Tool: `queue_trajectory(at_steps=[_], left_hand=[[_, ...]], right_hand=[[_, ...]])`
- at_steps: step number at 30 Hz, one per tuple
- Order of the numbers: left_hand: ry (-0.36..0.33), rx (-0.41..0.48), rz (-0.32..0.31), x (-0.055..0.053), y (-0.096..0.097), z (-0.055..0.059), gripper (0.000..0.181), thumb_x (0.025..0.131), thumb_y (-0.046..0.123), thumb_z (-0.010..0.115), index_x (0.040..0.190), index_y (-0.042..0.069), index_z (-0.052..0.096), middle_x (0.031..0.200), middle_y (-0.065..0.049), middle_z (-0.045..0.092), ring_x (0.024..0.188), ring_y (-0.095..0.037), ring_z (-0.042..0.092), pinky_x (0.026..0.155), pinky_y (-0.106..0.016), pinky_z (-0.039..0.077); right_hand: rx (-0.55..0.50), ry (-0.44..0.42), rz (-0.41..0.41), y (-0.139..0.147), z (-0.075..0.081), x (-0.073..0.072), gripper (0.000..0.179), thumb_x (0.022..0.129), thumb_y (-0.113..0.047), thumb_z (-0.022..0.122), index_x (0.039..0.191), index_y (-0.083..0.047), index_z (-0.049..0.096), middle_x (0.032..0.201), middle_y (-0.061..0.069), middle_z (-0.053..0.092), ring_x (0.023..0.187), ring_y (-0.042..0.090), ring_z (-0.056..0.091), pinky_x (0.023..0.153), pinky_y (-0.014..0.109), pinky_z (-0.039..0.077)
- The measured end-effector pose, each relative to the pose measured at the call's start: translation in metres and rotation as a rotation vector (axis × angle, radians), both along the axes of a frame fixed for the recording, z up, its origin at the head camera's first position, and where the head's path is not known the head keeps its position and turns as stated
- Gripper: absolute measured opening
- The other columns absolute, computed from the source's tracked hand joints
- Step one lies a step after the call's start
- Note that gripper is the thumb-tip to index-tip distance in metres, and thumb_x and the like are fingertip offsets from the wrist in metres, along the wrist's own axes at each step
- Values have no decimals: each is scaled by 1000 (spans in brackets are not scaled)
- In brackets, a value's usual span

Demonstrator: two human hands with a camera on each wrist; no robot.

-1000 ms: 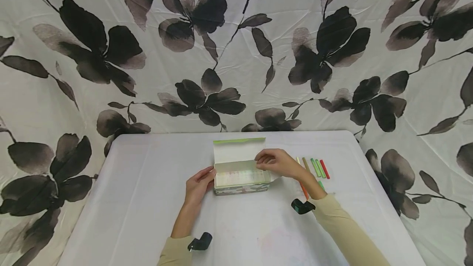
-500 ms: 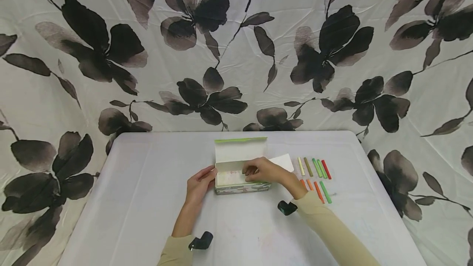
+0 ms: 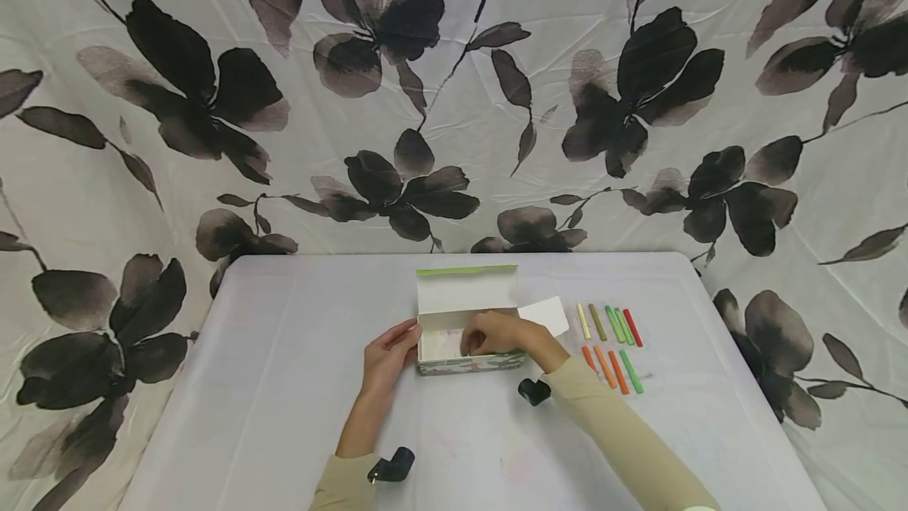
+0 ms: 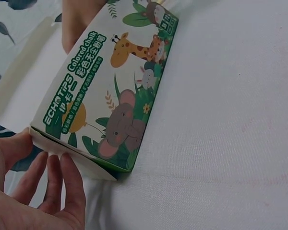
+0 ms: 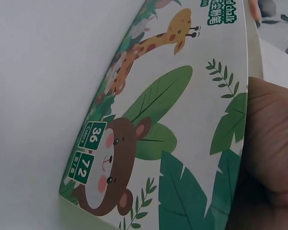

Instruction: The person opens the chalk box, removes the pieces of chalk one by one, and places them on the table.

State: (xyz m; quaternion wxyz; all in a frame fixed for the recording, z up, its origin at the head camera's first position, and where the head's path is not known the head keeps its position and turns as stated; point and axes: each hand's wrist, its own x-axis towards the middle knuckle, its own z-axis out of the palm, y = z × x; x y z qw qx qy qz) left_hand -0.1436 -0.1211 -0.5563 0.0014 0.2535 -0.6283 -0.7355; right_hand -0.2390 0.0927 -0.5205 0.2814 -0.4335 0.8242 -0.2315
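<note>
An open box of colored chalk [image 3: 468,365], printed with animals, stands on the white table with its lid [image 3: 468,290] raised behind. The left hand [image 3: 386,357] holds the box's left end. In the left wrist view its thumb and bent fingertips [image 4: 69,163] are against the end flap. The right hand [image 3: 493,333] reaches inside the box with fingers curled downward; the front wall hides the fingertips, so whether they hold anything cannot be seen. In the right wrist view only the back part of this hand [image 5: 271,153] shows behind the box's printed front [image 5: 149,124].
To the right of the box, chalk sticks lie in two rows, among them a red stick [image 3: 633,327], a green stick [image 3: 631,371] and an olive stick [image 3: 598,322]. A white side flap [image 3: 546,314] juts out from the box. A floral cloth [image 3: 454,101] hangs behind the table.
The right hand has moved left and down from the box's right side into the box. The left hand has stayed at the left end. The right-hand flap and chalk have come into fuller view.
</note>
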Motion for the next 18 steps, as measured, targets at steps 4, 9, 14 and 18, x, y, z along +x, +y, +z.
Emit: queue_trajectory(at_steps=[4,9,14,18], left_hand=[[-2,-6,4,-1,1,-1,40,94,17,78,129,1,69,108,-7,71,101,-23,67,74,-19,56],[0,-7,-3,0,1,0,40,94,18,77,129,0,69,110,-9,71,103,-25,67,74,-19,56],[-1,-4,-5,1,1,0,40,94,17,77,129,0,68,109,-8,70,101,-24,67,74,-19,56],[4,-2,-5,1,0,1,41,94,17,77,129,-1,68,108,-8,70,97,-20,67,74,-20,56]], right_hand=[[36,-5,10,-2,0,0,14,95,4,69,99,-6,78,90,2,72,75,3,55,72,19,50],[73,-38,1,-5,0,0,16,93,8,69,98,-5,77,88,3,70,75,7,54,71,21,49],[34,-17,20,-1,0,-1,13,95,4,68,97,-5,76,90,0,70,80,7,58,76,23,52],[-65,37,31,6,-6,-3,7,98,-3,68,101,-5,74,94,0,69,85,8,61,78,24,54]])
